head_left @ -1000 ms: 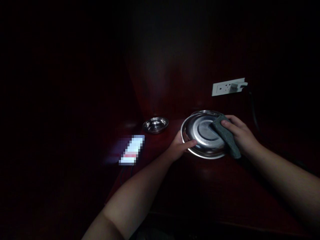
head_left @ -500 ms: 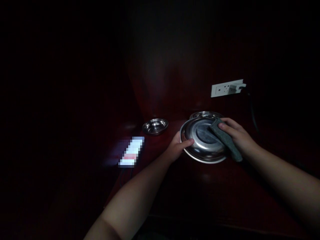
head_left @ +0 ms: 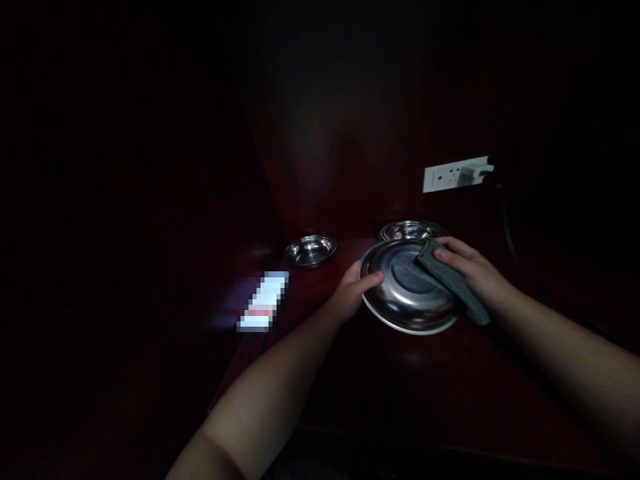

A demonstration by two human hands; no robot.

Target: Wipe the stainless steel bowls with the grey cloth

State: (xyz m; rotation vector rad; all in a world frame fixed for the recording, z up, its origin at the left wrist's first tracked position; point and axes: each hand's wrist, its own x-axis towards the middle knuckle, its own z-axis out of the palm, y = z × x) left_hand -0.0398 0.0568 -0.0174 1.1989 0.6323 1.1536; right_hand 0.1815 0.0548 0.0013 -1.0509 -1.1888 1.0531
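A shiny metal bowl [head_left: 407,303] is held up over the dark red table, its underside turned toward me. My left hand [head_left: 354,292] grips its left rim, the thumb lying on the outer surface and the other fingers hidden behind. In my right hand [head_left: 465,260] is a grey-green cloth [head_left: 453,280], pressed against the bowl's right side and hanging down past its rim. Just behind the held bowl, other metal bowls [head_left: 407,229] show in part and look stacked.
To the left stands a smaller metal bowl [head_left: 311,252]. Nearer me lies a lit phone [head_left: 264,303] with a cable, its screen blurred. A white socket panel [head_left: 456,175] with a plug and black cord is on the back wall. The surroundings are very dark.
The held bowl has tilted slightly and its lower edge sits a little lower. My right hand and the cloth have shifted slightly on it.
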